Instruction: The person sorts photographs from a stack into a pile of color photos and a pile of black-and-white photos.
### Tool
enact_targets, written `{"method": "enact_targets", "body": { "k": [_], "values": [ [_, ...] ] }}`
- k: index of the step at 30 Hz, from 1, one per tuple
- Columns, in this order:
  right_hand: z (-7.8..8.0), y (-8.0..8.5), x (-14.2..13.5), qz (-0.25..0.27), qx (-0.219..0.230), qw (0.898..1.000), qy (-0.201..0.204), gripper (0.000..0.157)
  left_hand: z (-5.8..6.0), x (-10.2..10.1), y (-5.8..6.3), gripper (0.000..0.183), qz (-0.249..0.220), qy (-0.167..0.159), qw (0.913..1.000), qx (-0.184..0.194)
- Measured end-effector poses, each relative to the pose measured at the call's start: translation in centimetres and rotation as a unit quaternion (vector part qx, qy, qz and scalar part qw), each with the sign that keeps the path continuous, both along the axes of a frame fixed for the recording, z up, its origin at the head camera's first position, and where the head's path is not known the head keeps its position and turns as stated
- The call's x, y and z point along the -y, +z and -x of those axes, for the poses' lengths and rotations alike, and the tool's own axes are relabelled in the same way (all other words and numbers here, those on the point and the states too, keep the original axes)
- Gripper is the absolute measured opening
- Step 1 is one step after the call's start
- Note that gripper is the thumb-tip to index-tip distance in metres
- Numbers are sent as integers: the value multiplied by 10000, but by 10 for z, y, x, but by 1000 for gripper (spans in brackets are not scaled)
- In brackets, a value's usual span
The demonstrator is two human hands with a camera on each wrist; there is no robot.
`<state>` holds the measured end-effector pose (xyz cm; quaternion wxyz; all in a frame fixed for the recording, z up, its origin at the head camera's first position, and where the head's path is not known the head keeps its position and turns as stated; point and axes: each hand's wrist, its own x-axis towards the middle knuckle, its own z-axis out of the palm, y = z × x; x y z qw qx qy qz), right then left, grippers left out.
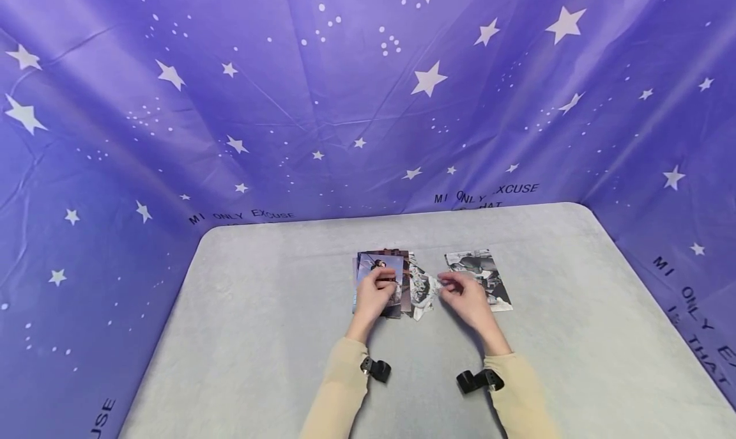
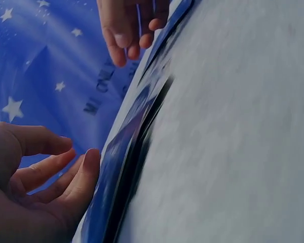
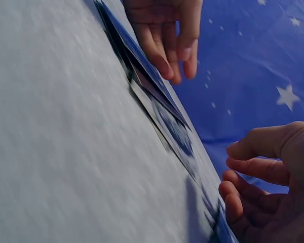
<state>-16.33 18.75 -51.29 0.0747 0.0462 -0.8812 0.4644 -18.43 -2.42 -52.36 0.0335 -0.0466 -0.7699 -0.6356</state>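
Picture cards lie in an overlapping pile at the table's middle, with a bluish card (image 1: 397, 264) on top and black-and-white ones (image 1: 423, 288) sticking out at its right. Over the top card hovers my left hand (image 1: 374, 294), fingers loosely bent. Nothing shows between its thumb and fingers in the left wrist view. To the right, more black-and-white picture cards (image 1: 498, 282) lie flat. My right hand (image 1: 468, 297) is above their left edge, its fingers bent and its thumb close to the index finger. The right wrist view shows no card in it.
A grey cloth-covered table (image 1: 259, 337) spreads around the cards. Behind and at both sides hangs a purple-blue curtain (image 1: 345, 94) with white stars and lettering. Black straps with small cameras (image 1: 376, 369) sit on both wrists.
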Motion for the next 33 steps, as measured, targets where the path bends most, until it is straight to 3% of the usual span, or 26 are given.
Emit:
{"method": "enact_targets", "body": {
  "k": [6,15,22,28,33],
  "values": [
    [-2,0,25,269,182,9983,485,32,0,32,0,31,89,486,9987,-155],
    [-6,-1,54,533,202,9956,749,36,-4,63,-7,27,544,1078,9926,-141],
    [-4,-2,67,1380,721,9832,957,45,-4,67,-6,30,408,829,9957,94],
    [-3,-4,71,1777,986,9749,904,48,-6,74,-2,34,-448,434,9969,484],
    [-2,1,74,1840,1051,9747,709,47,-14,80,11,40,-939,17,9914,914]
  ]
}}
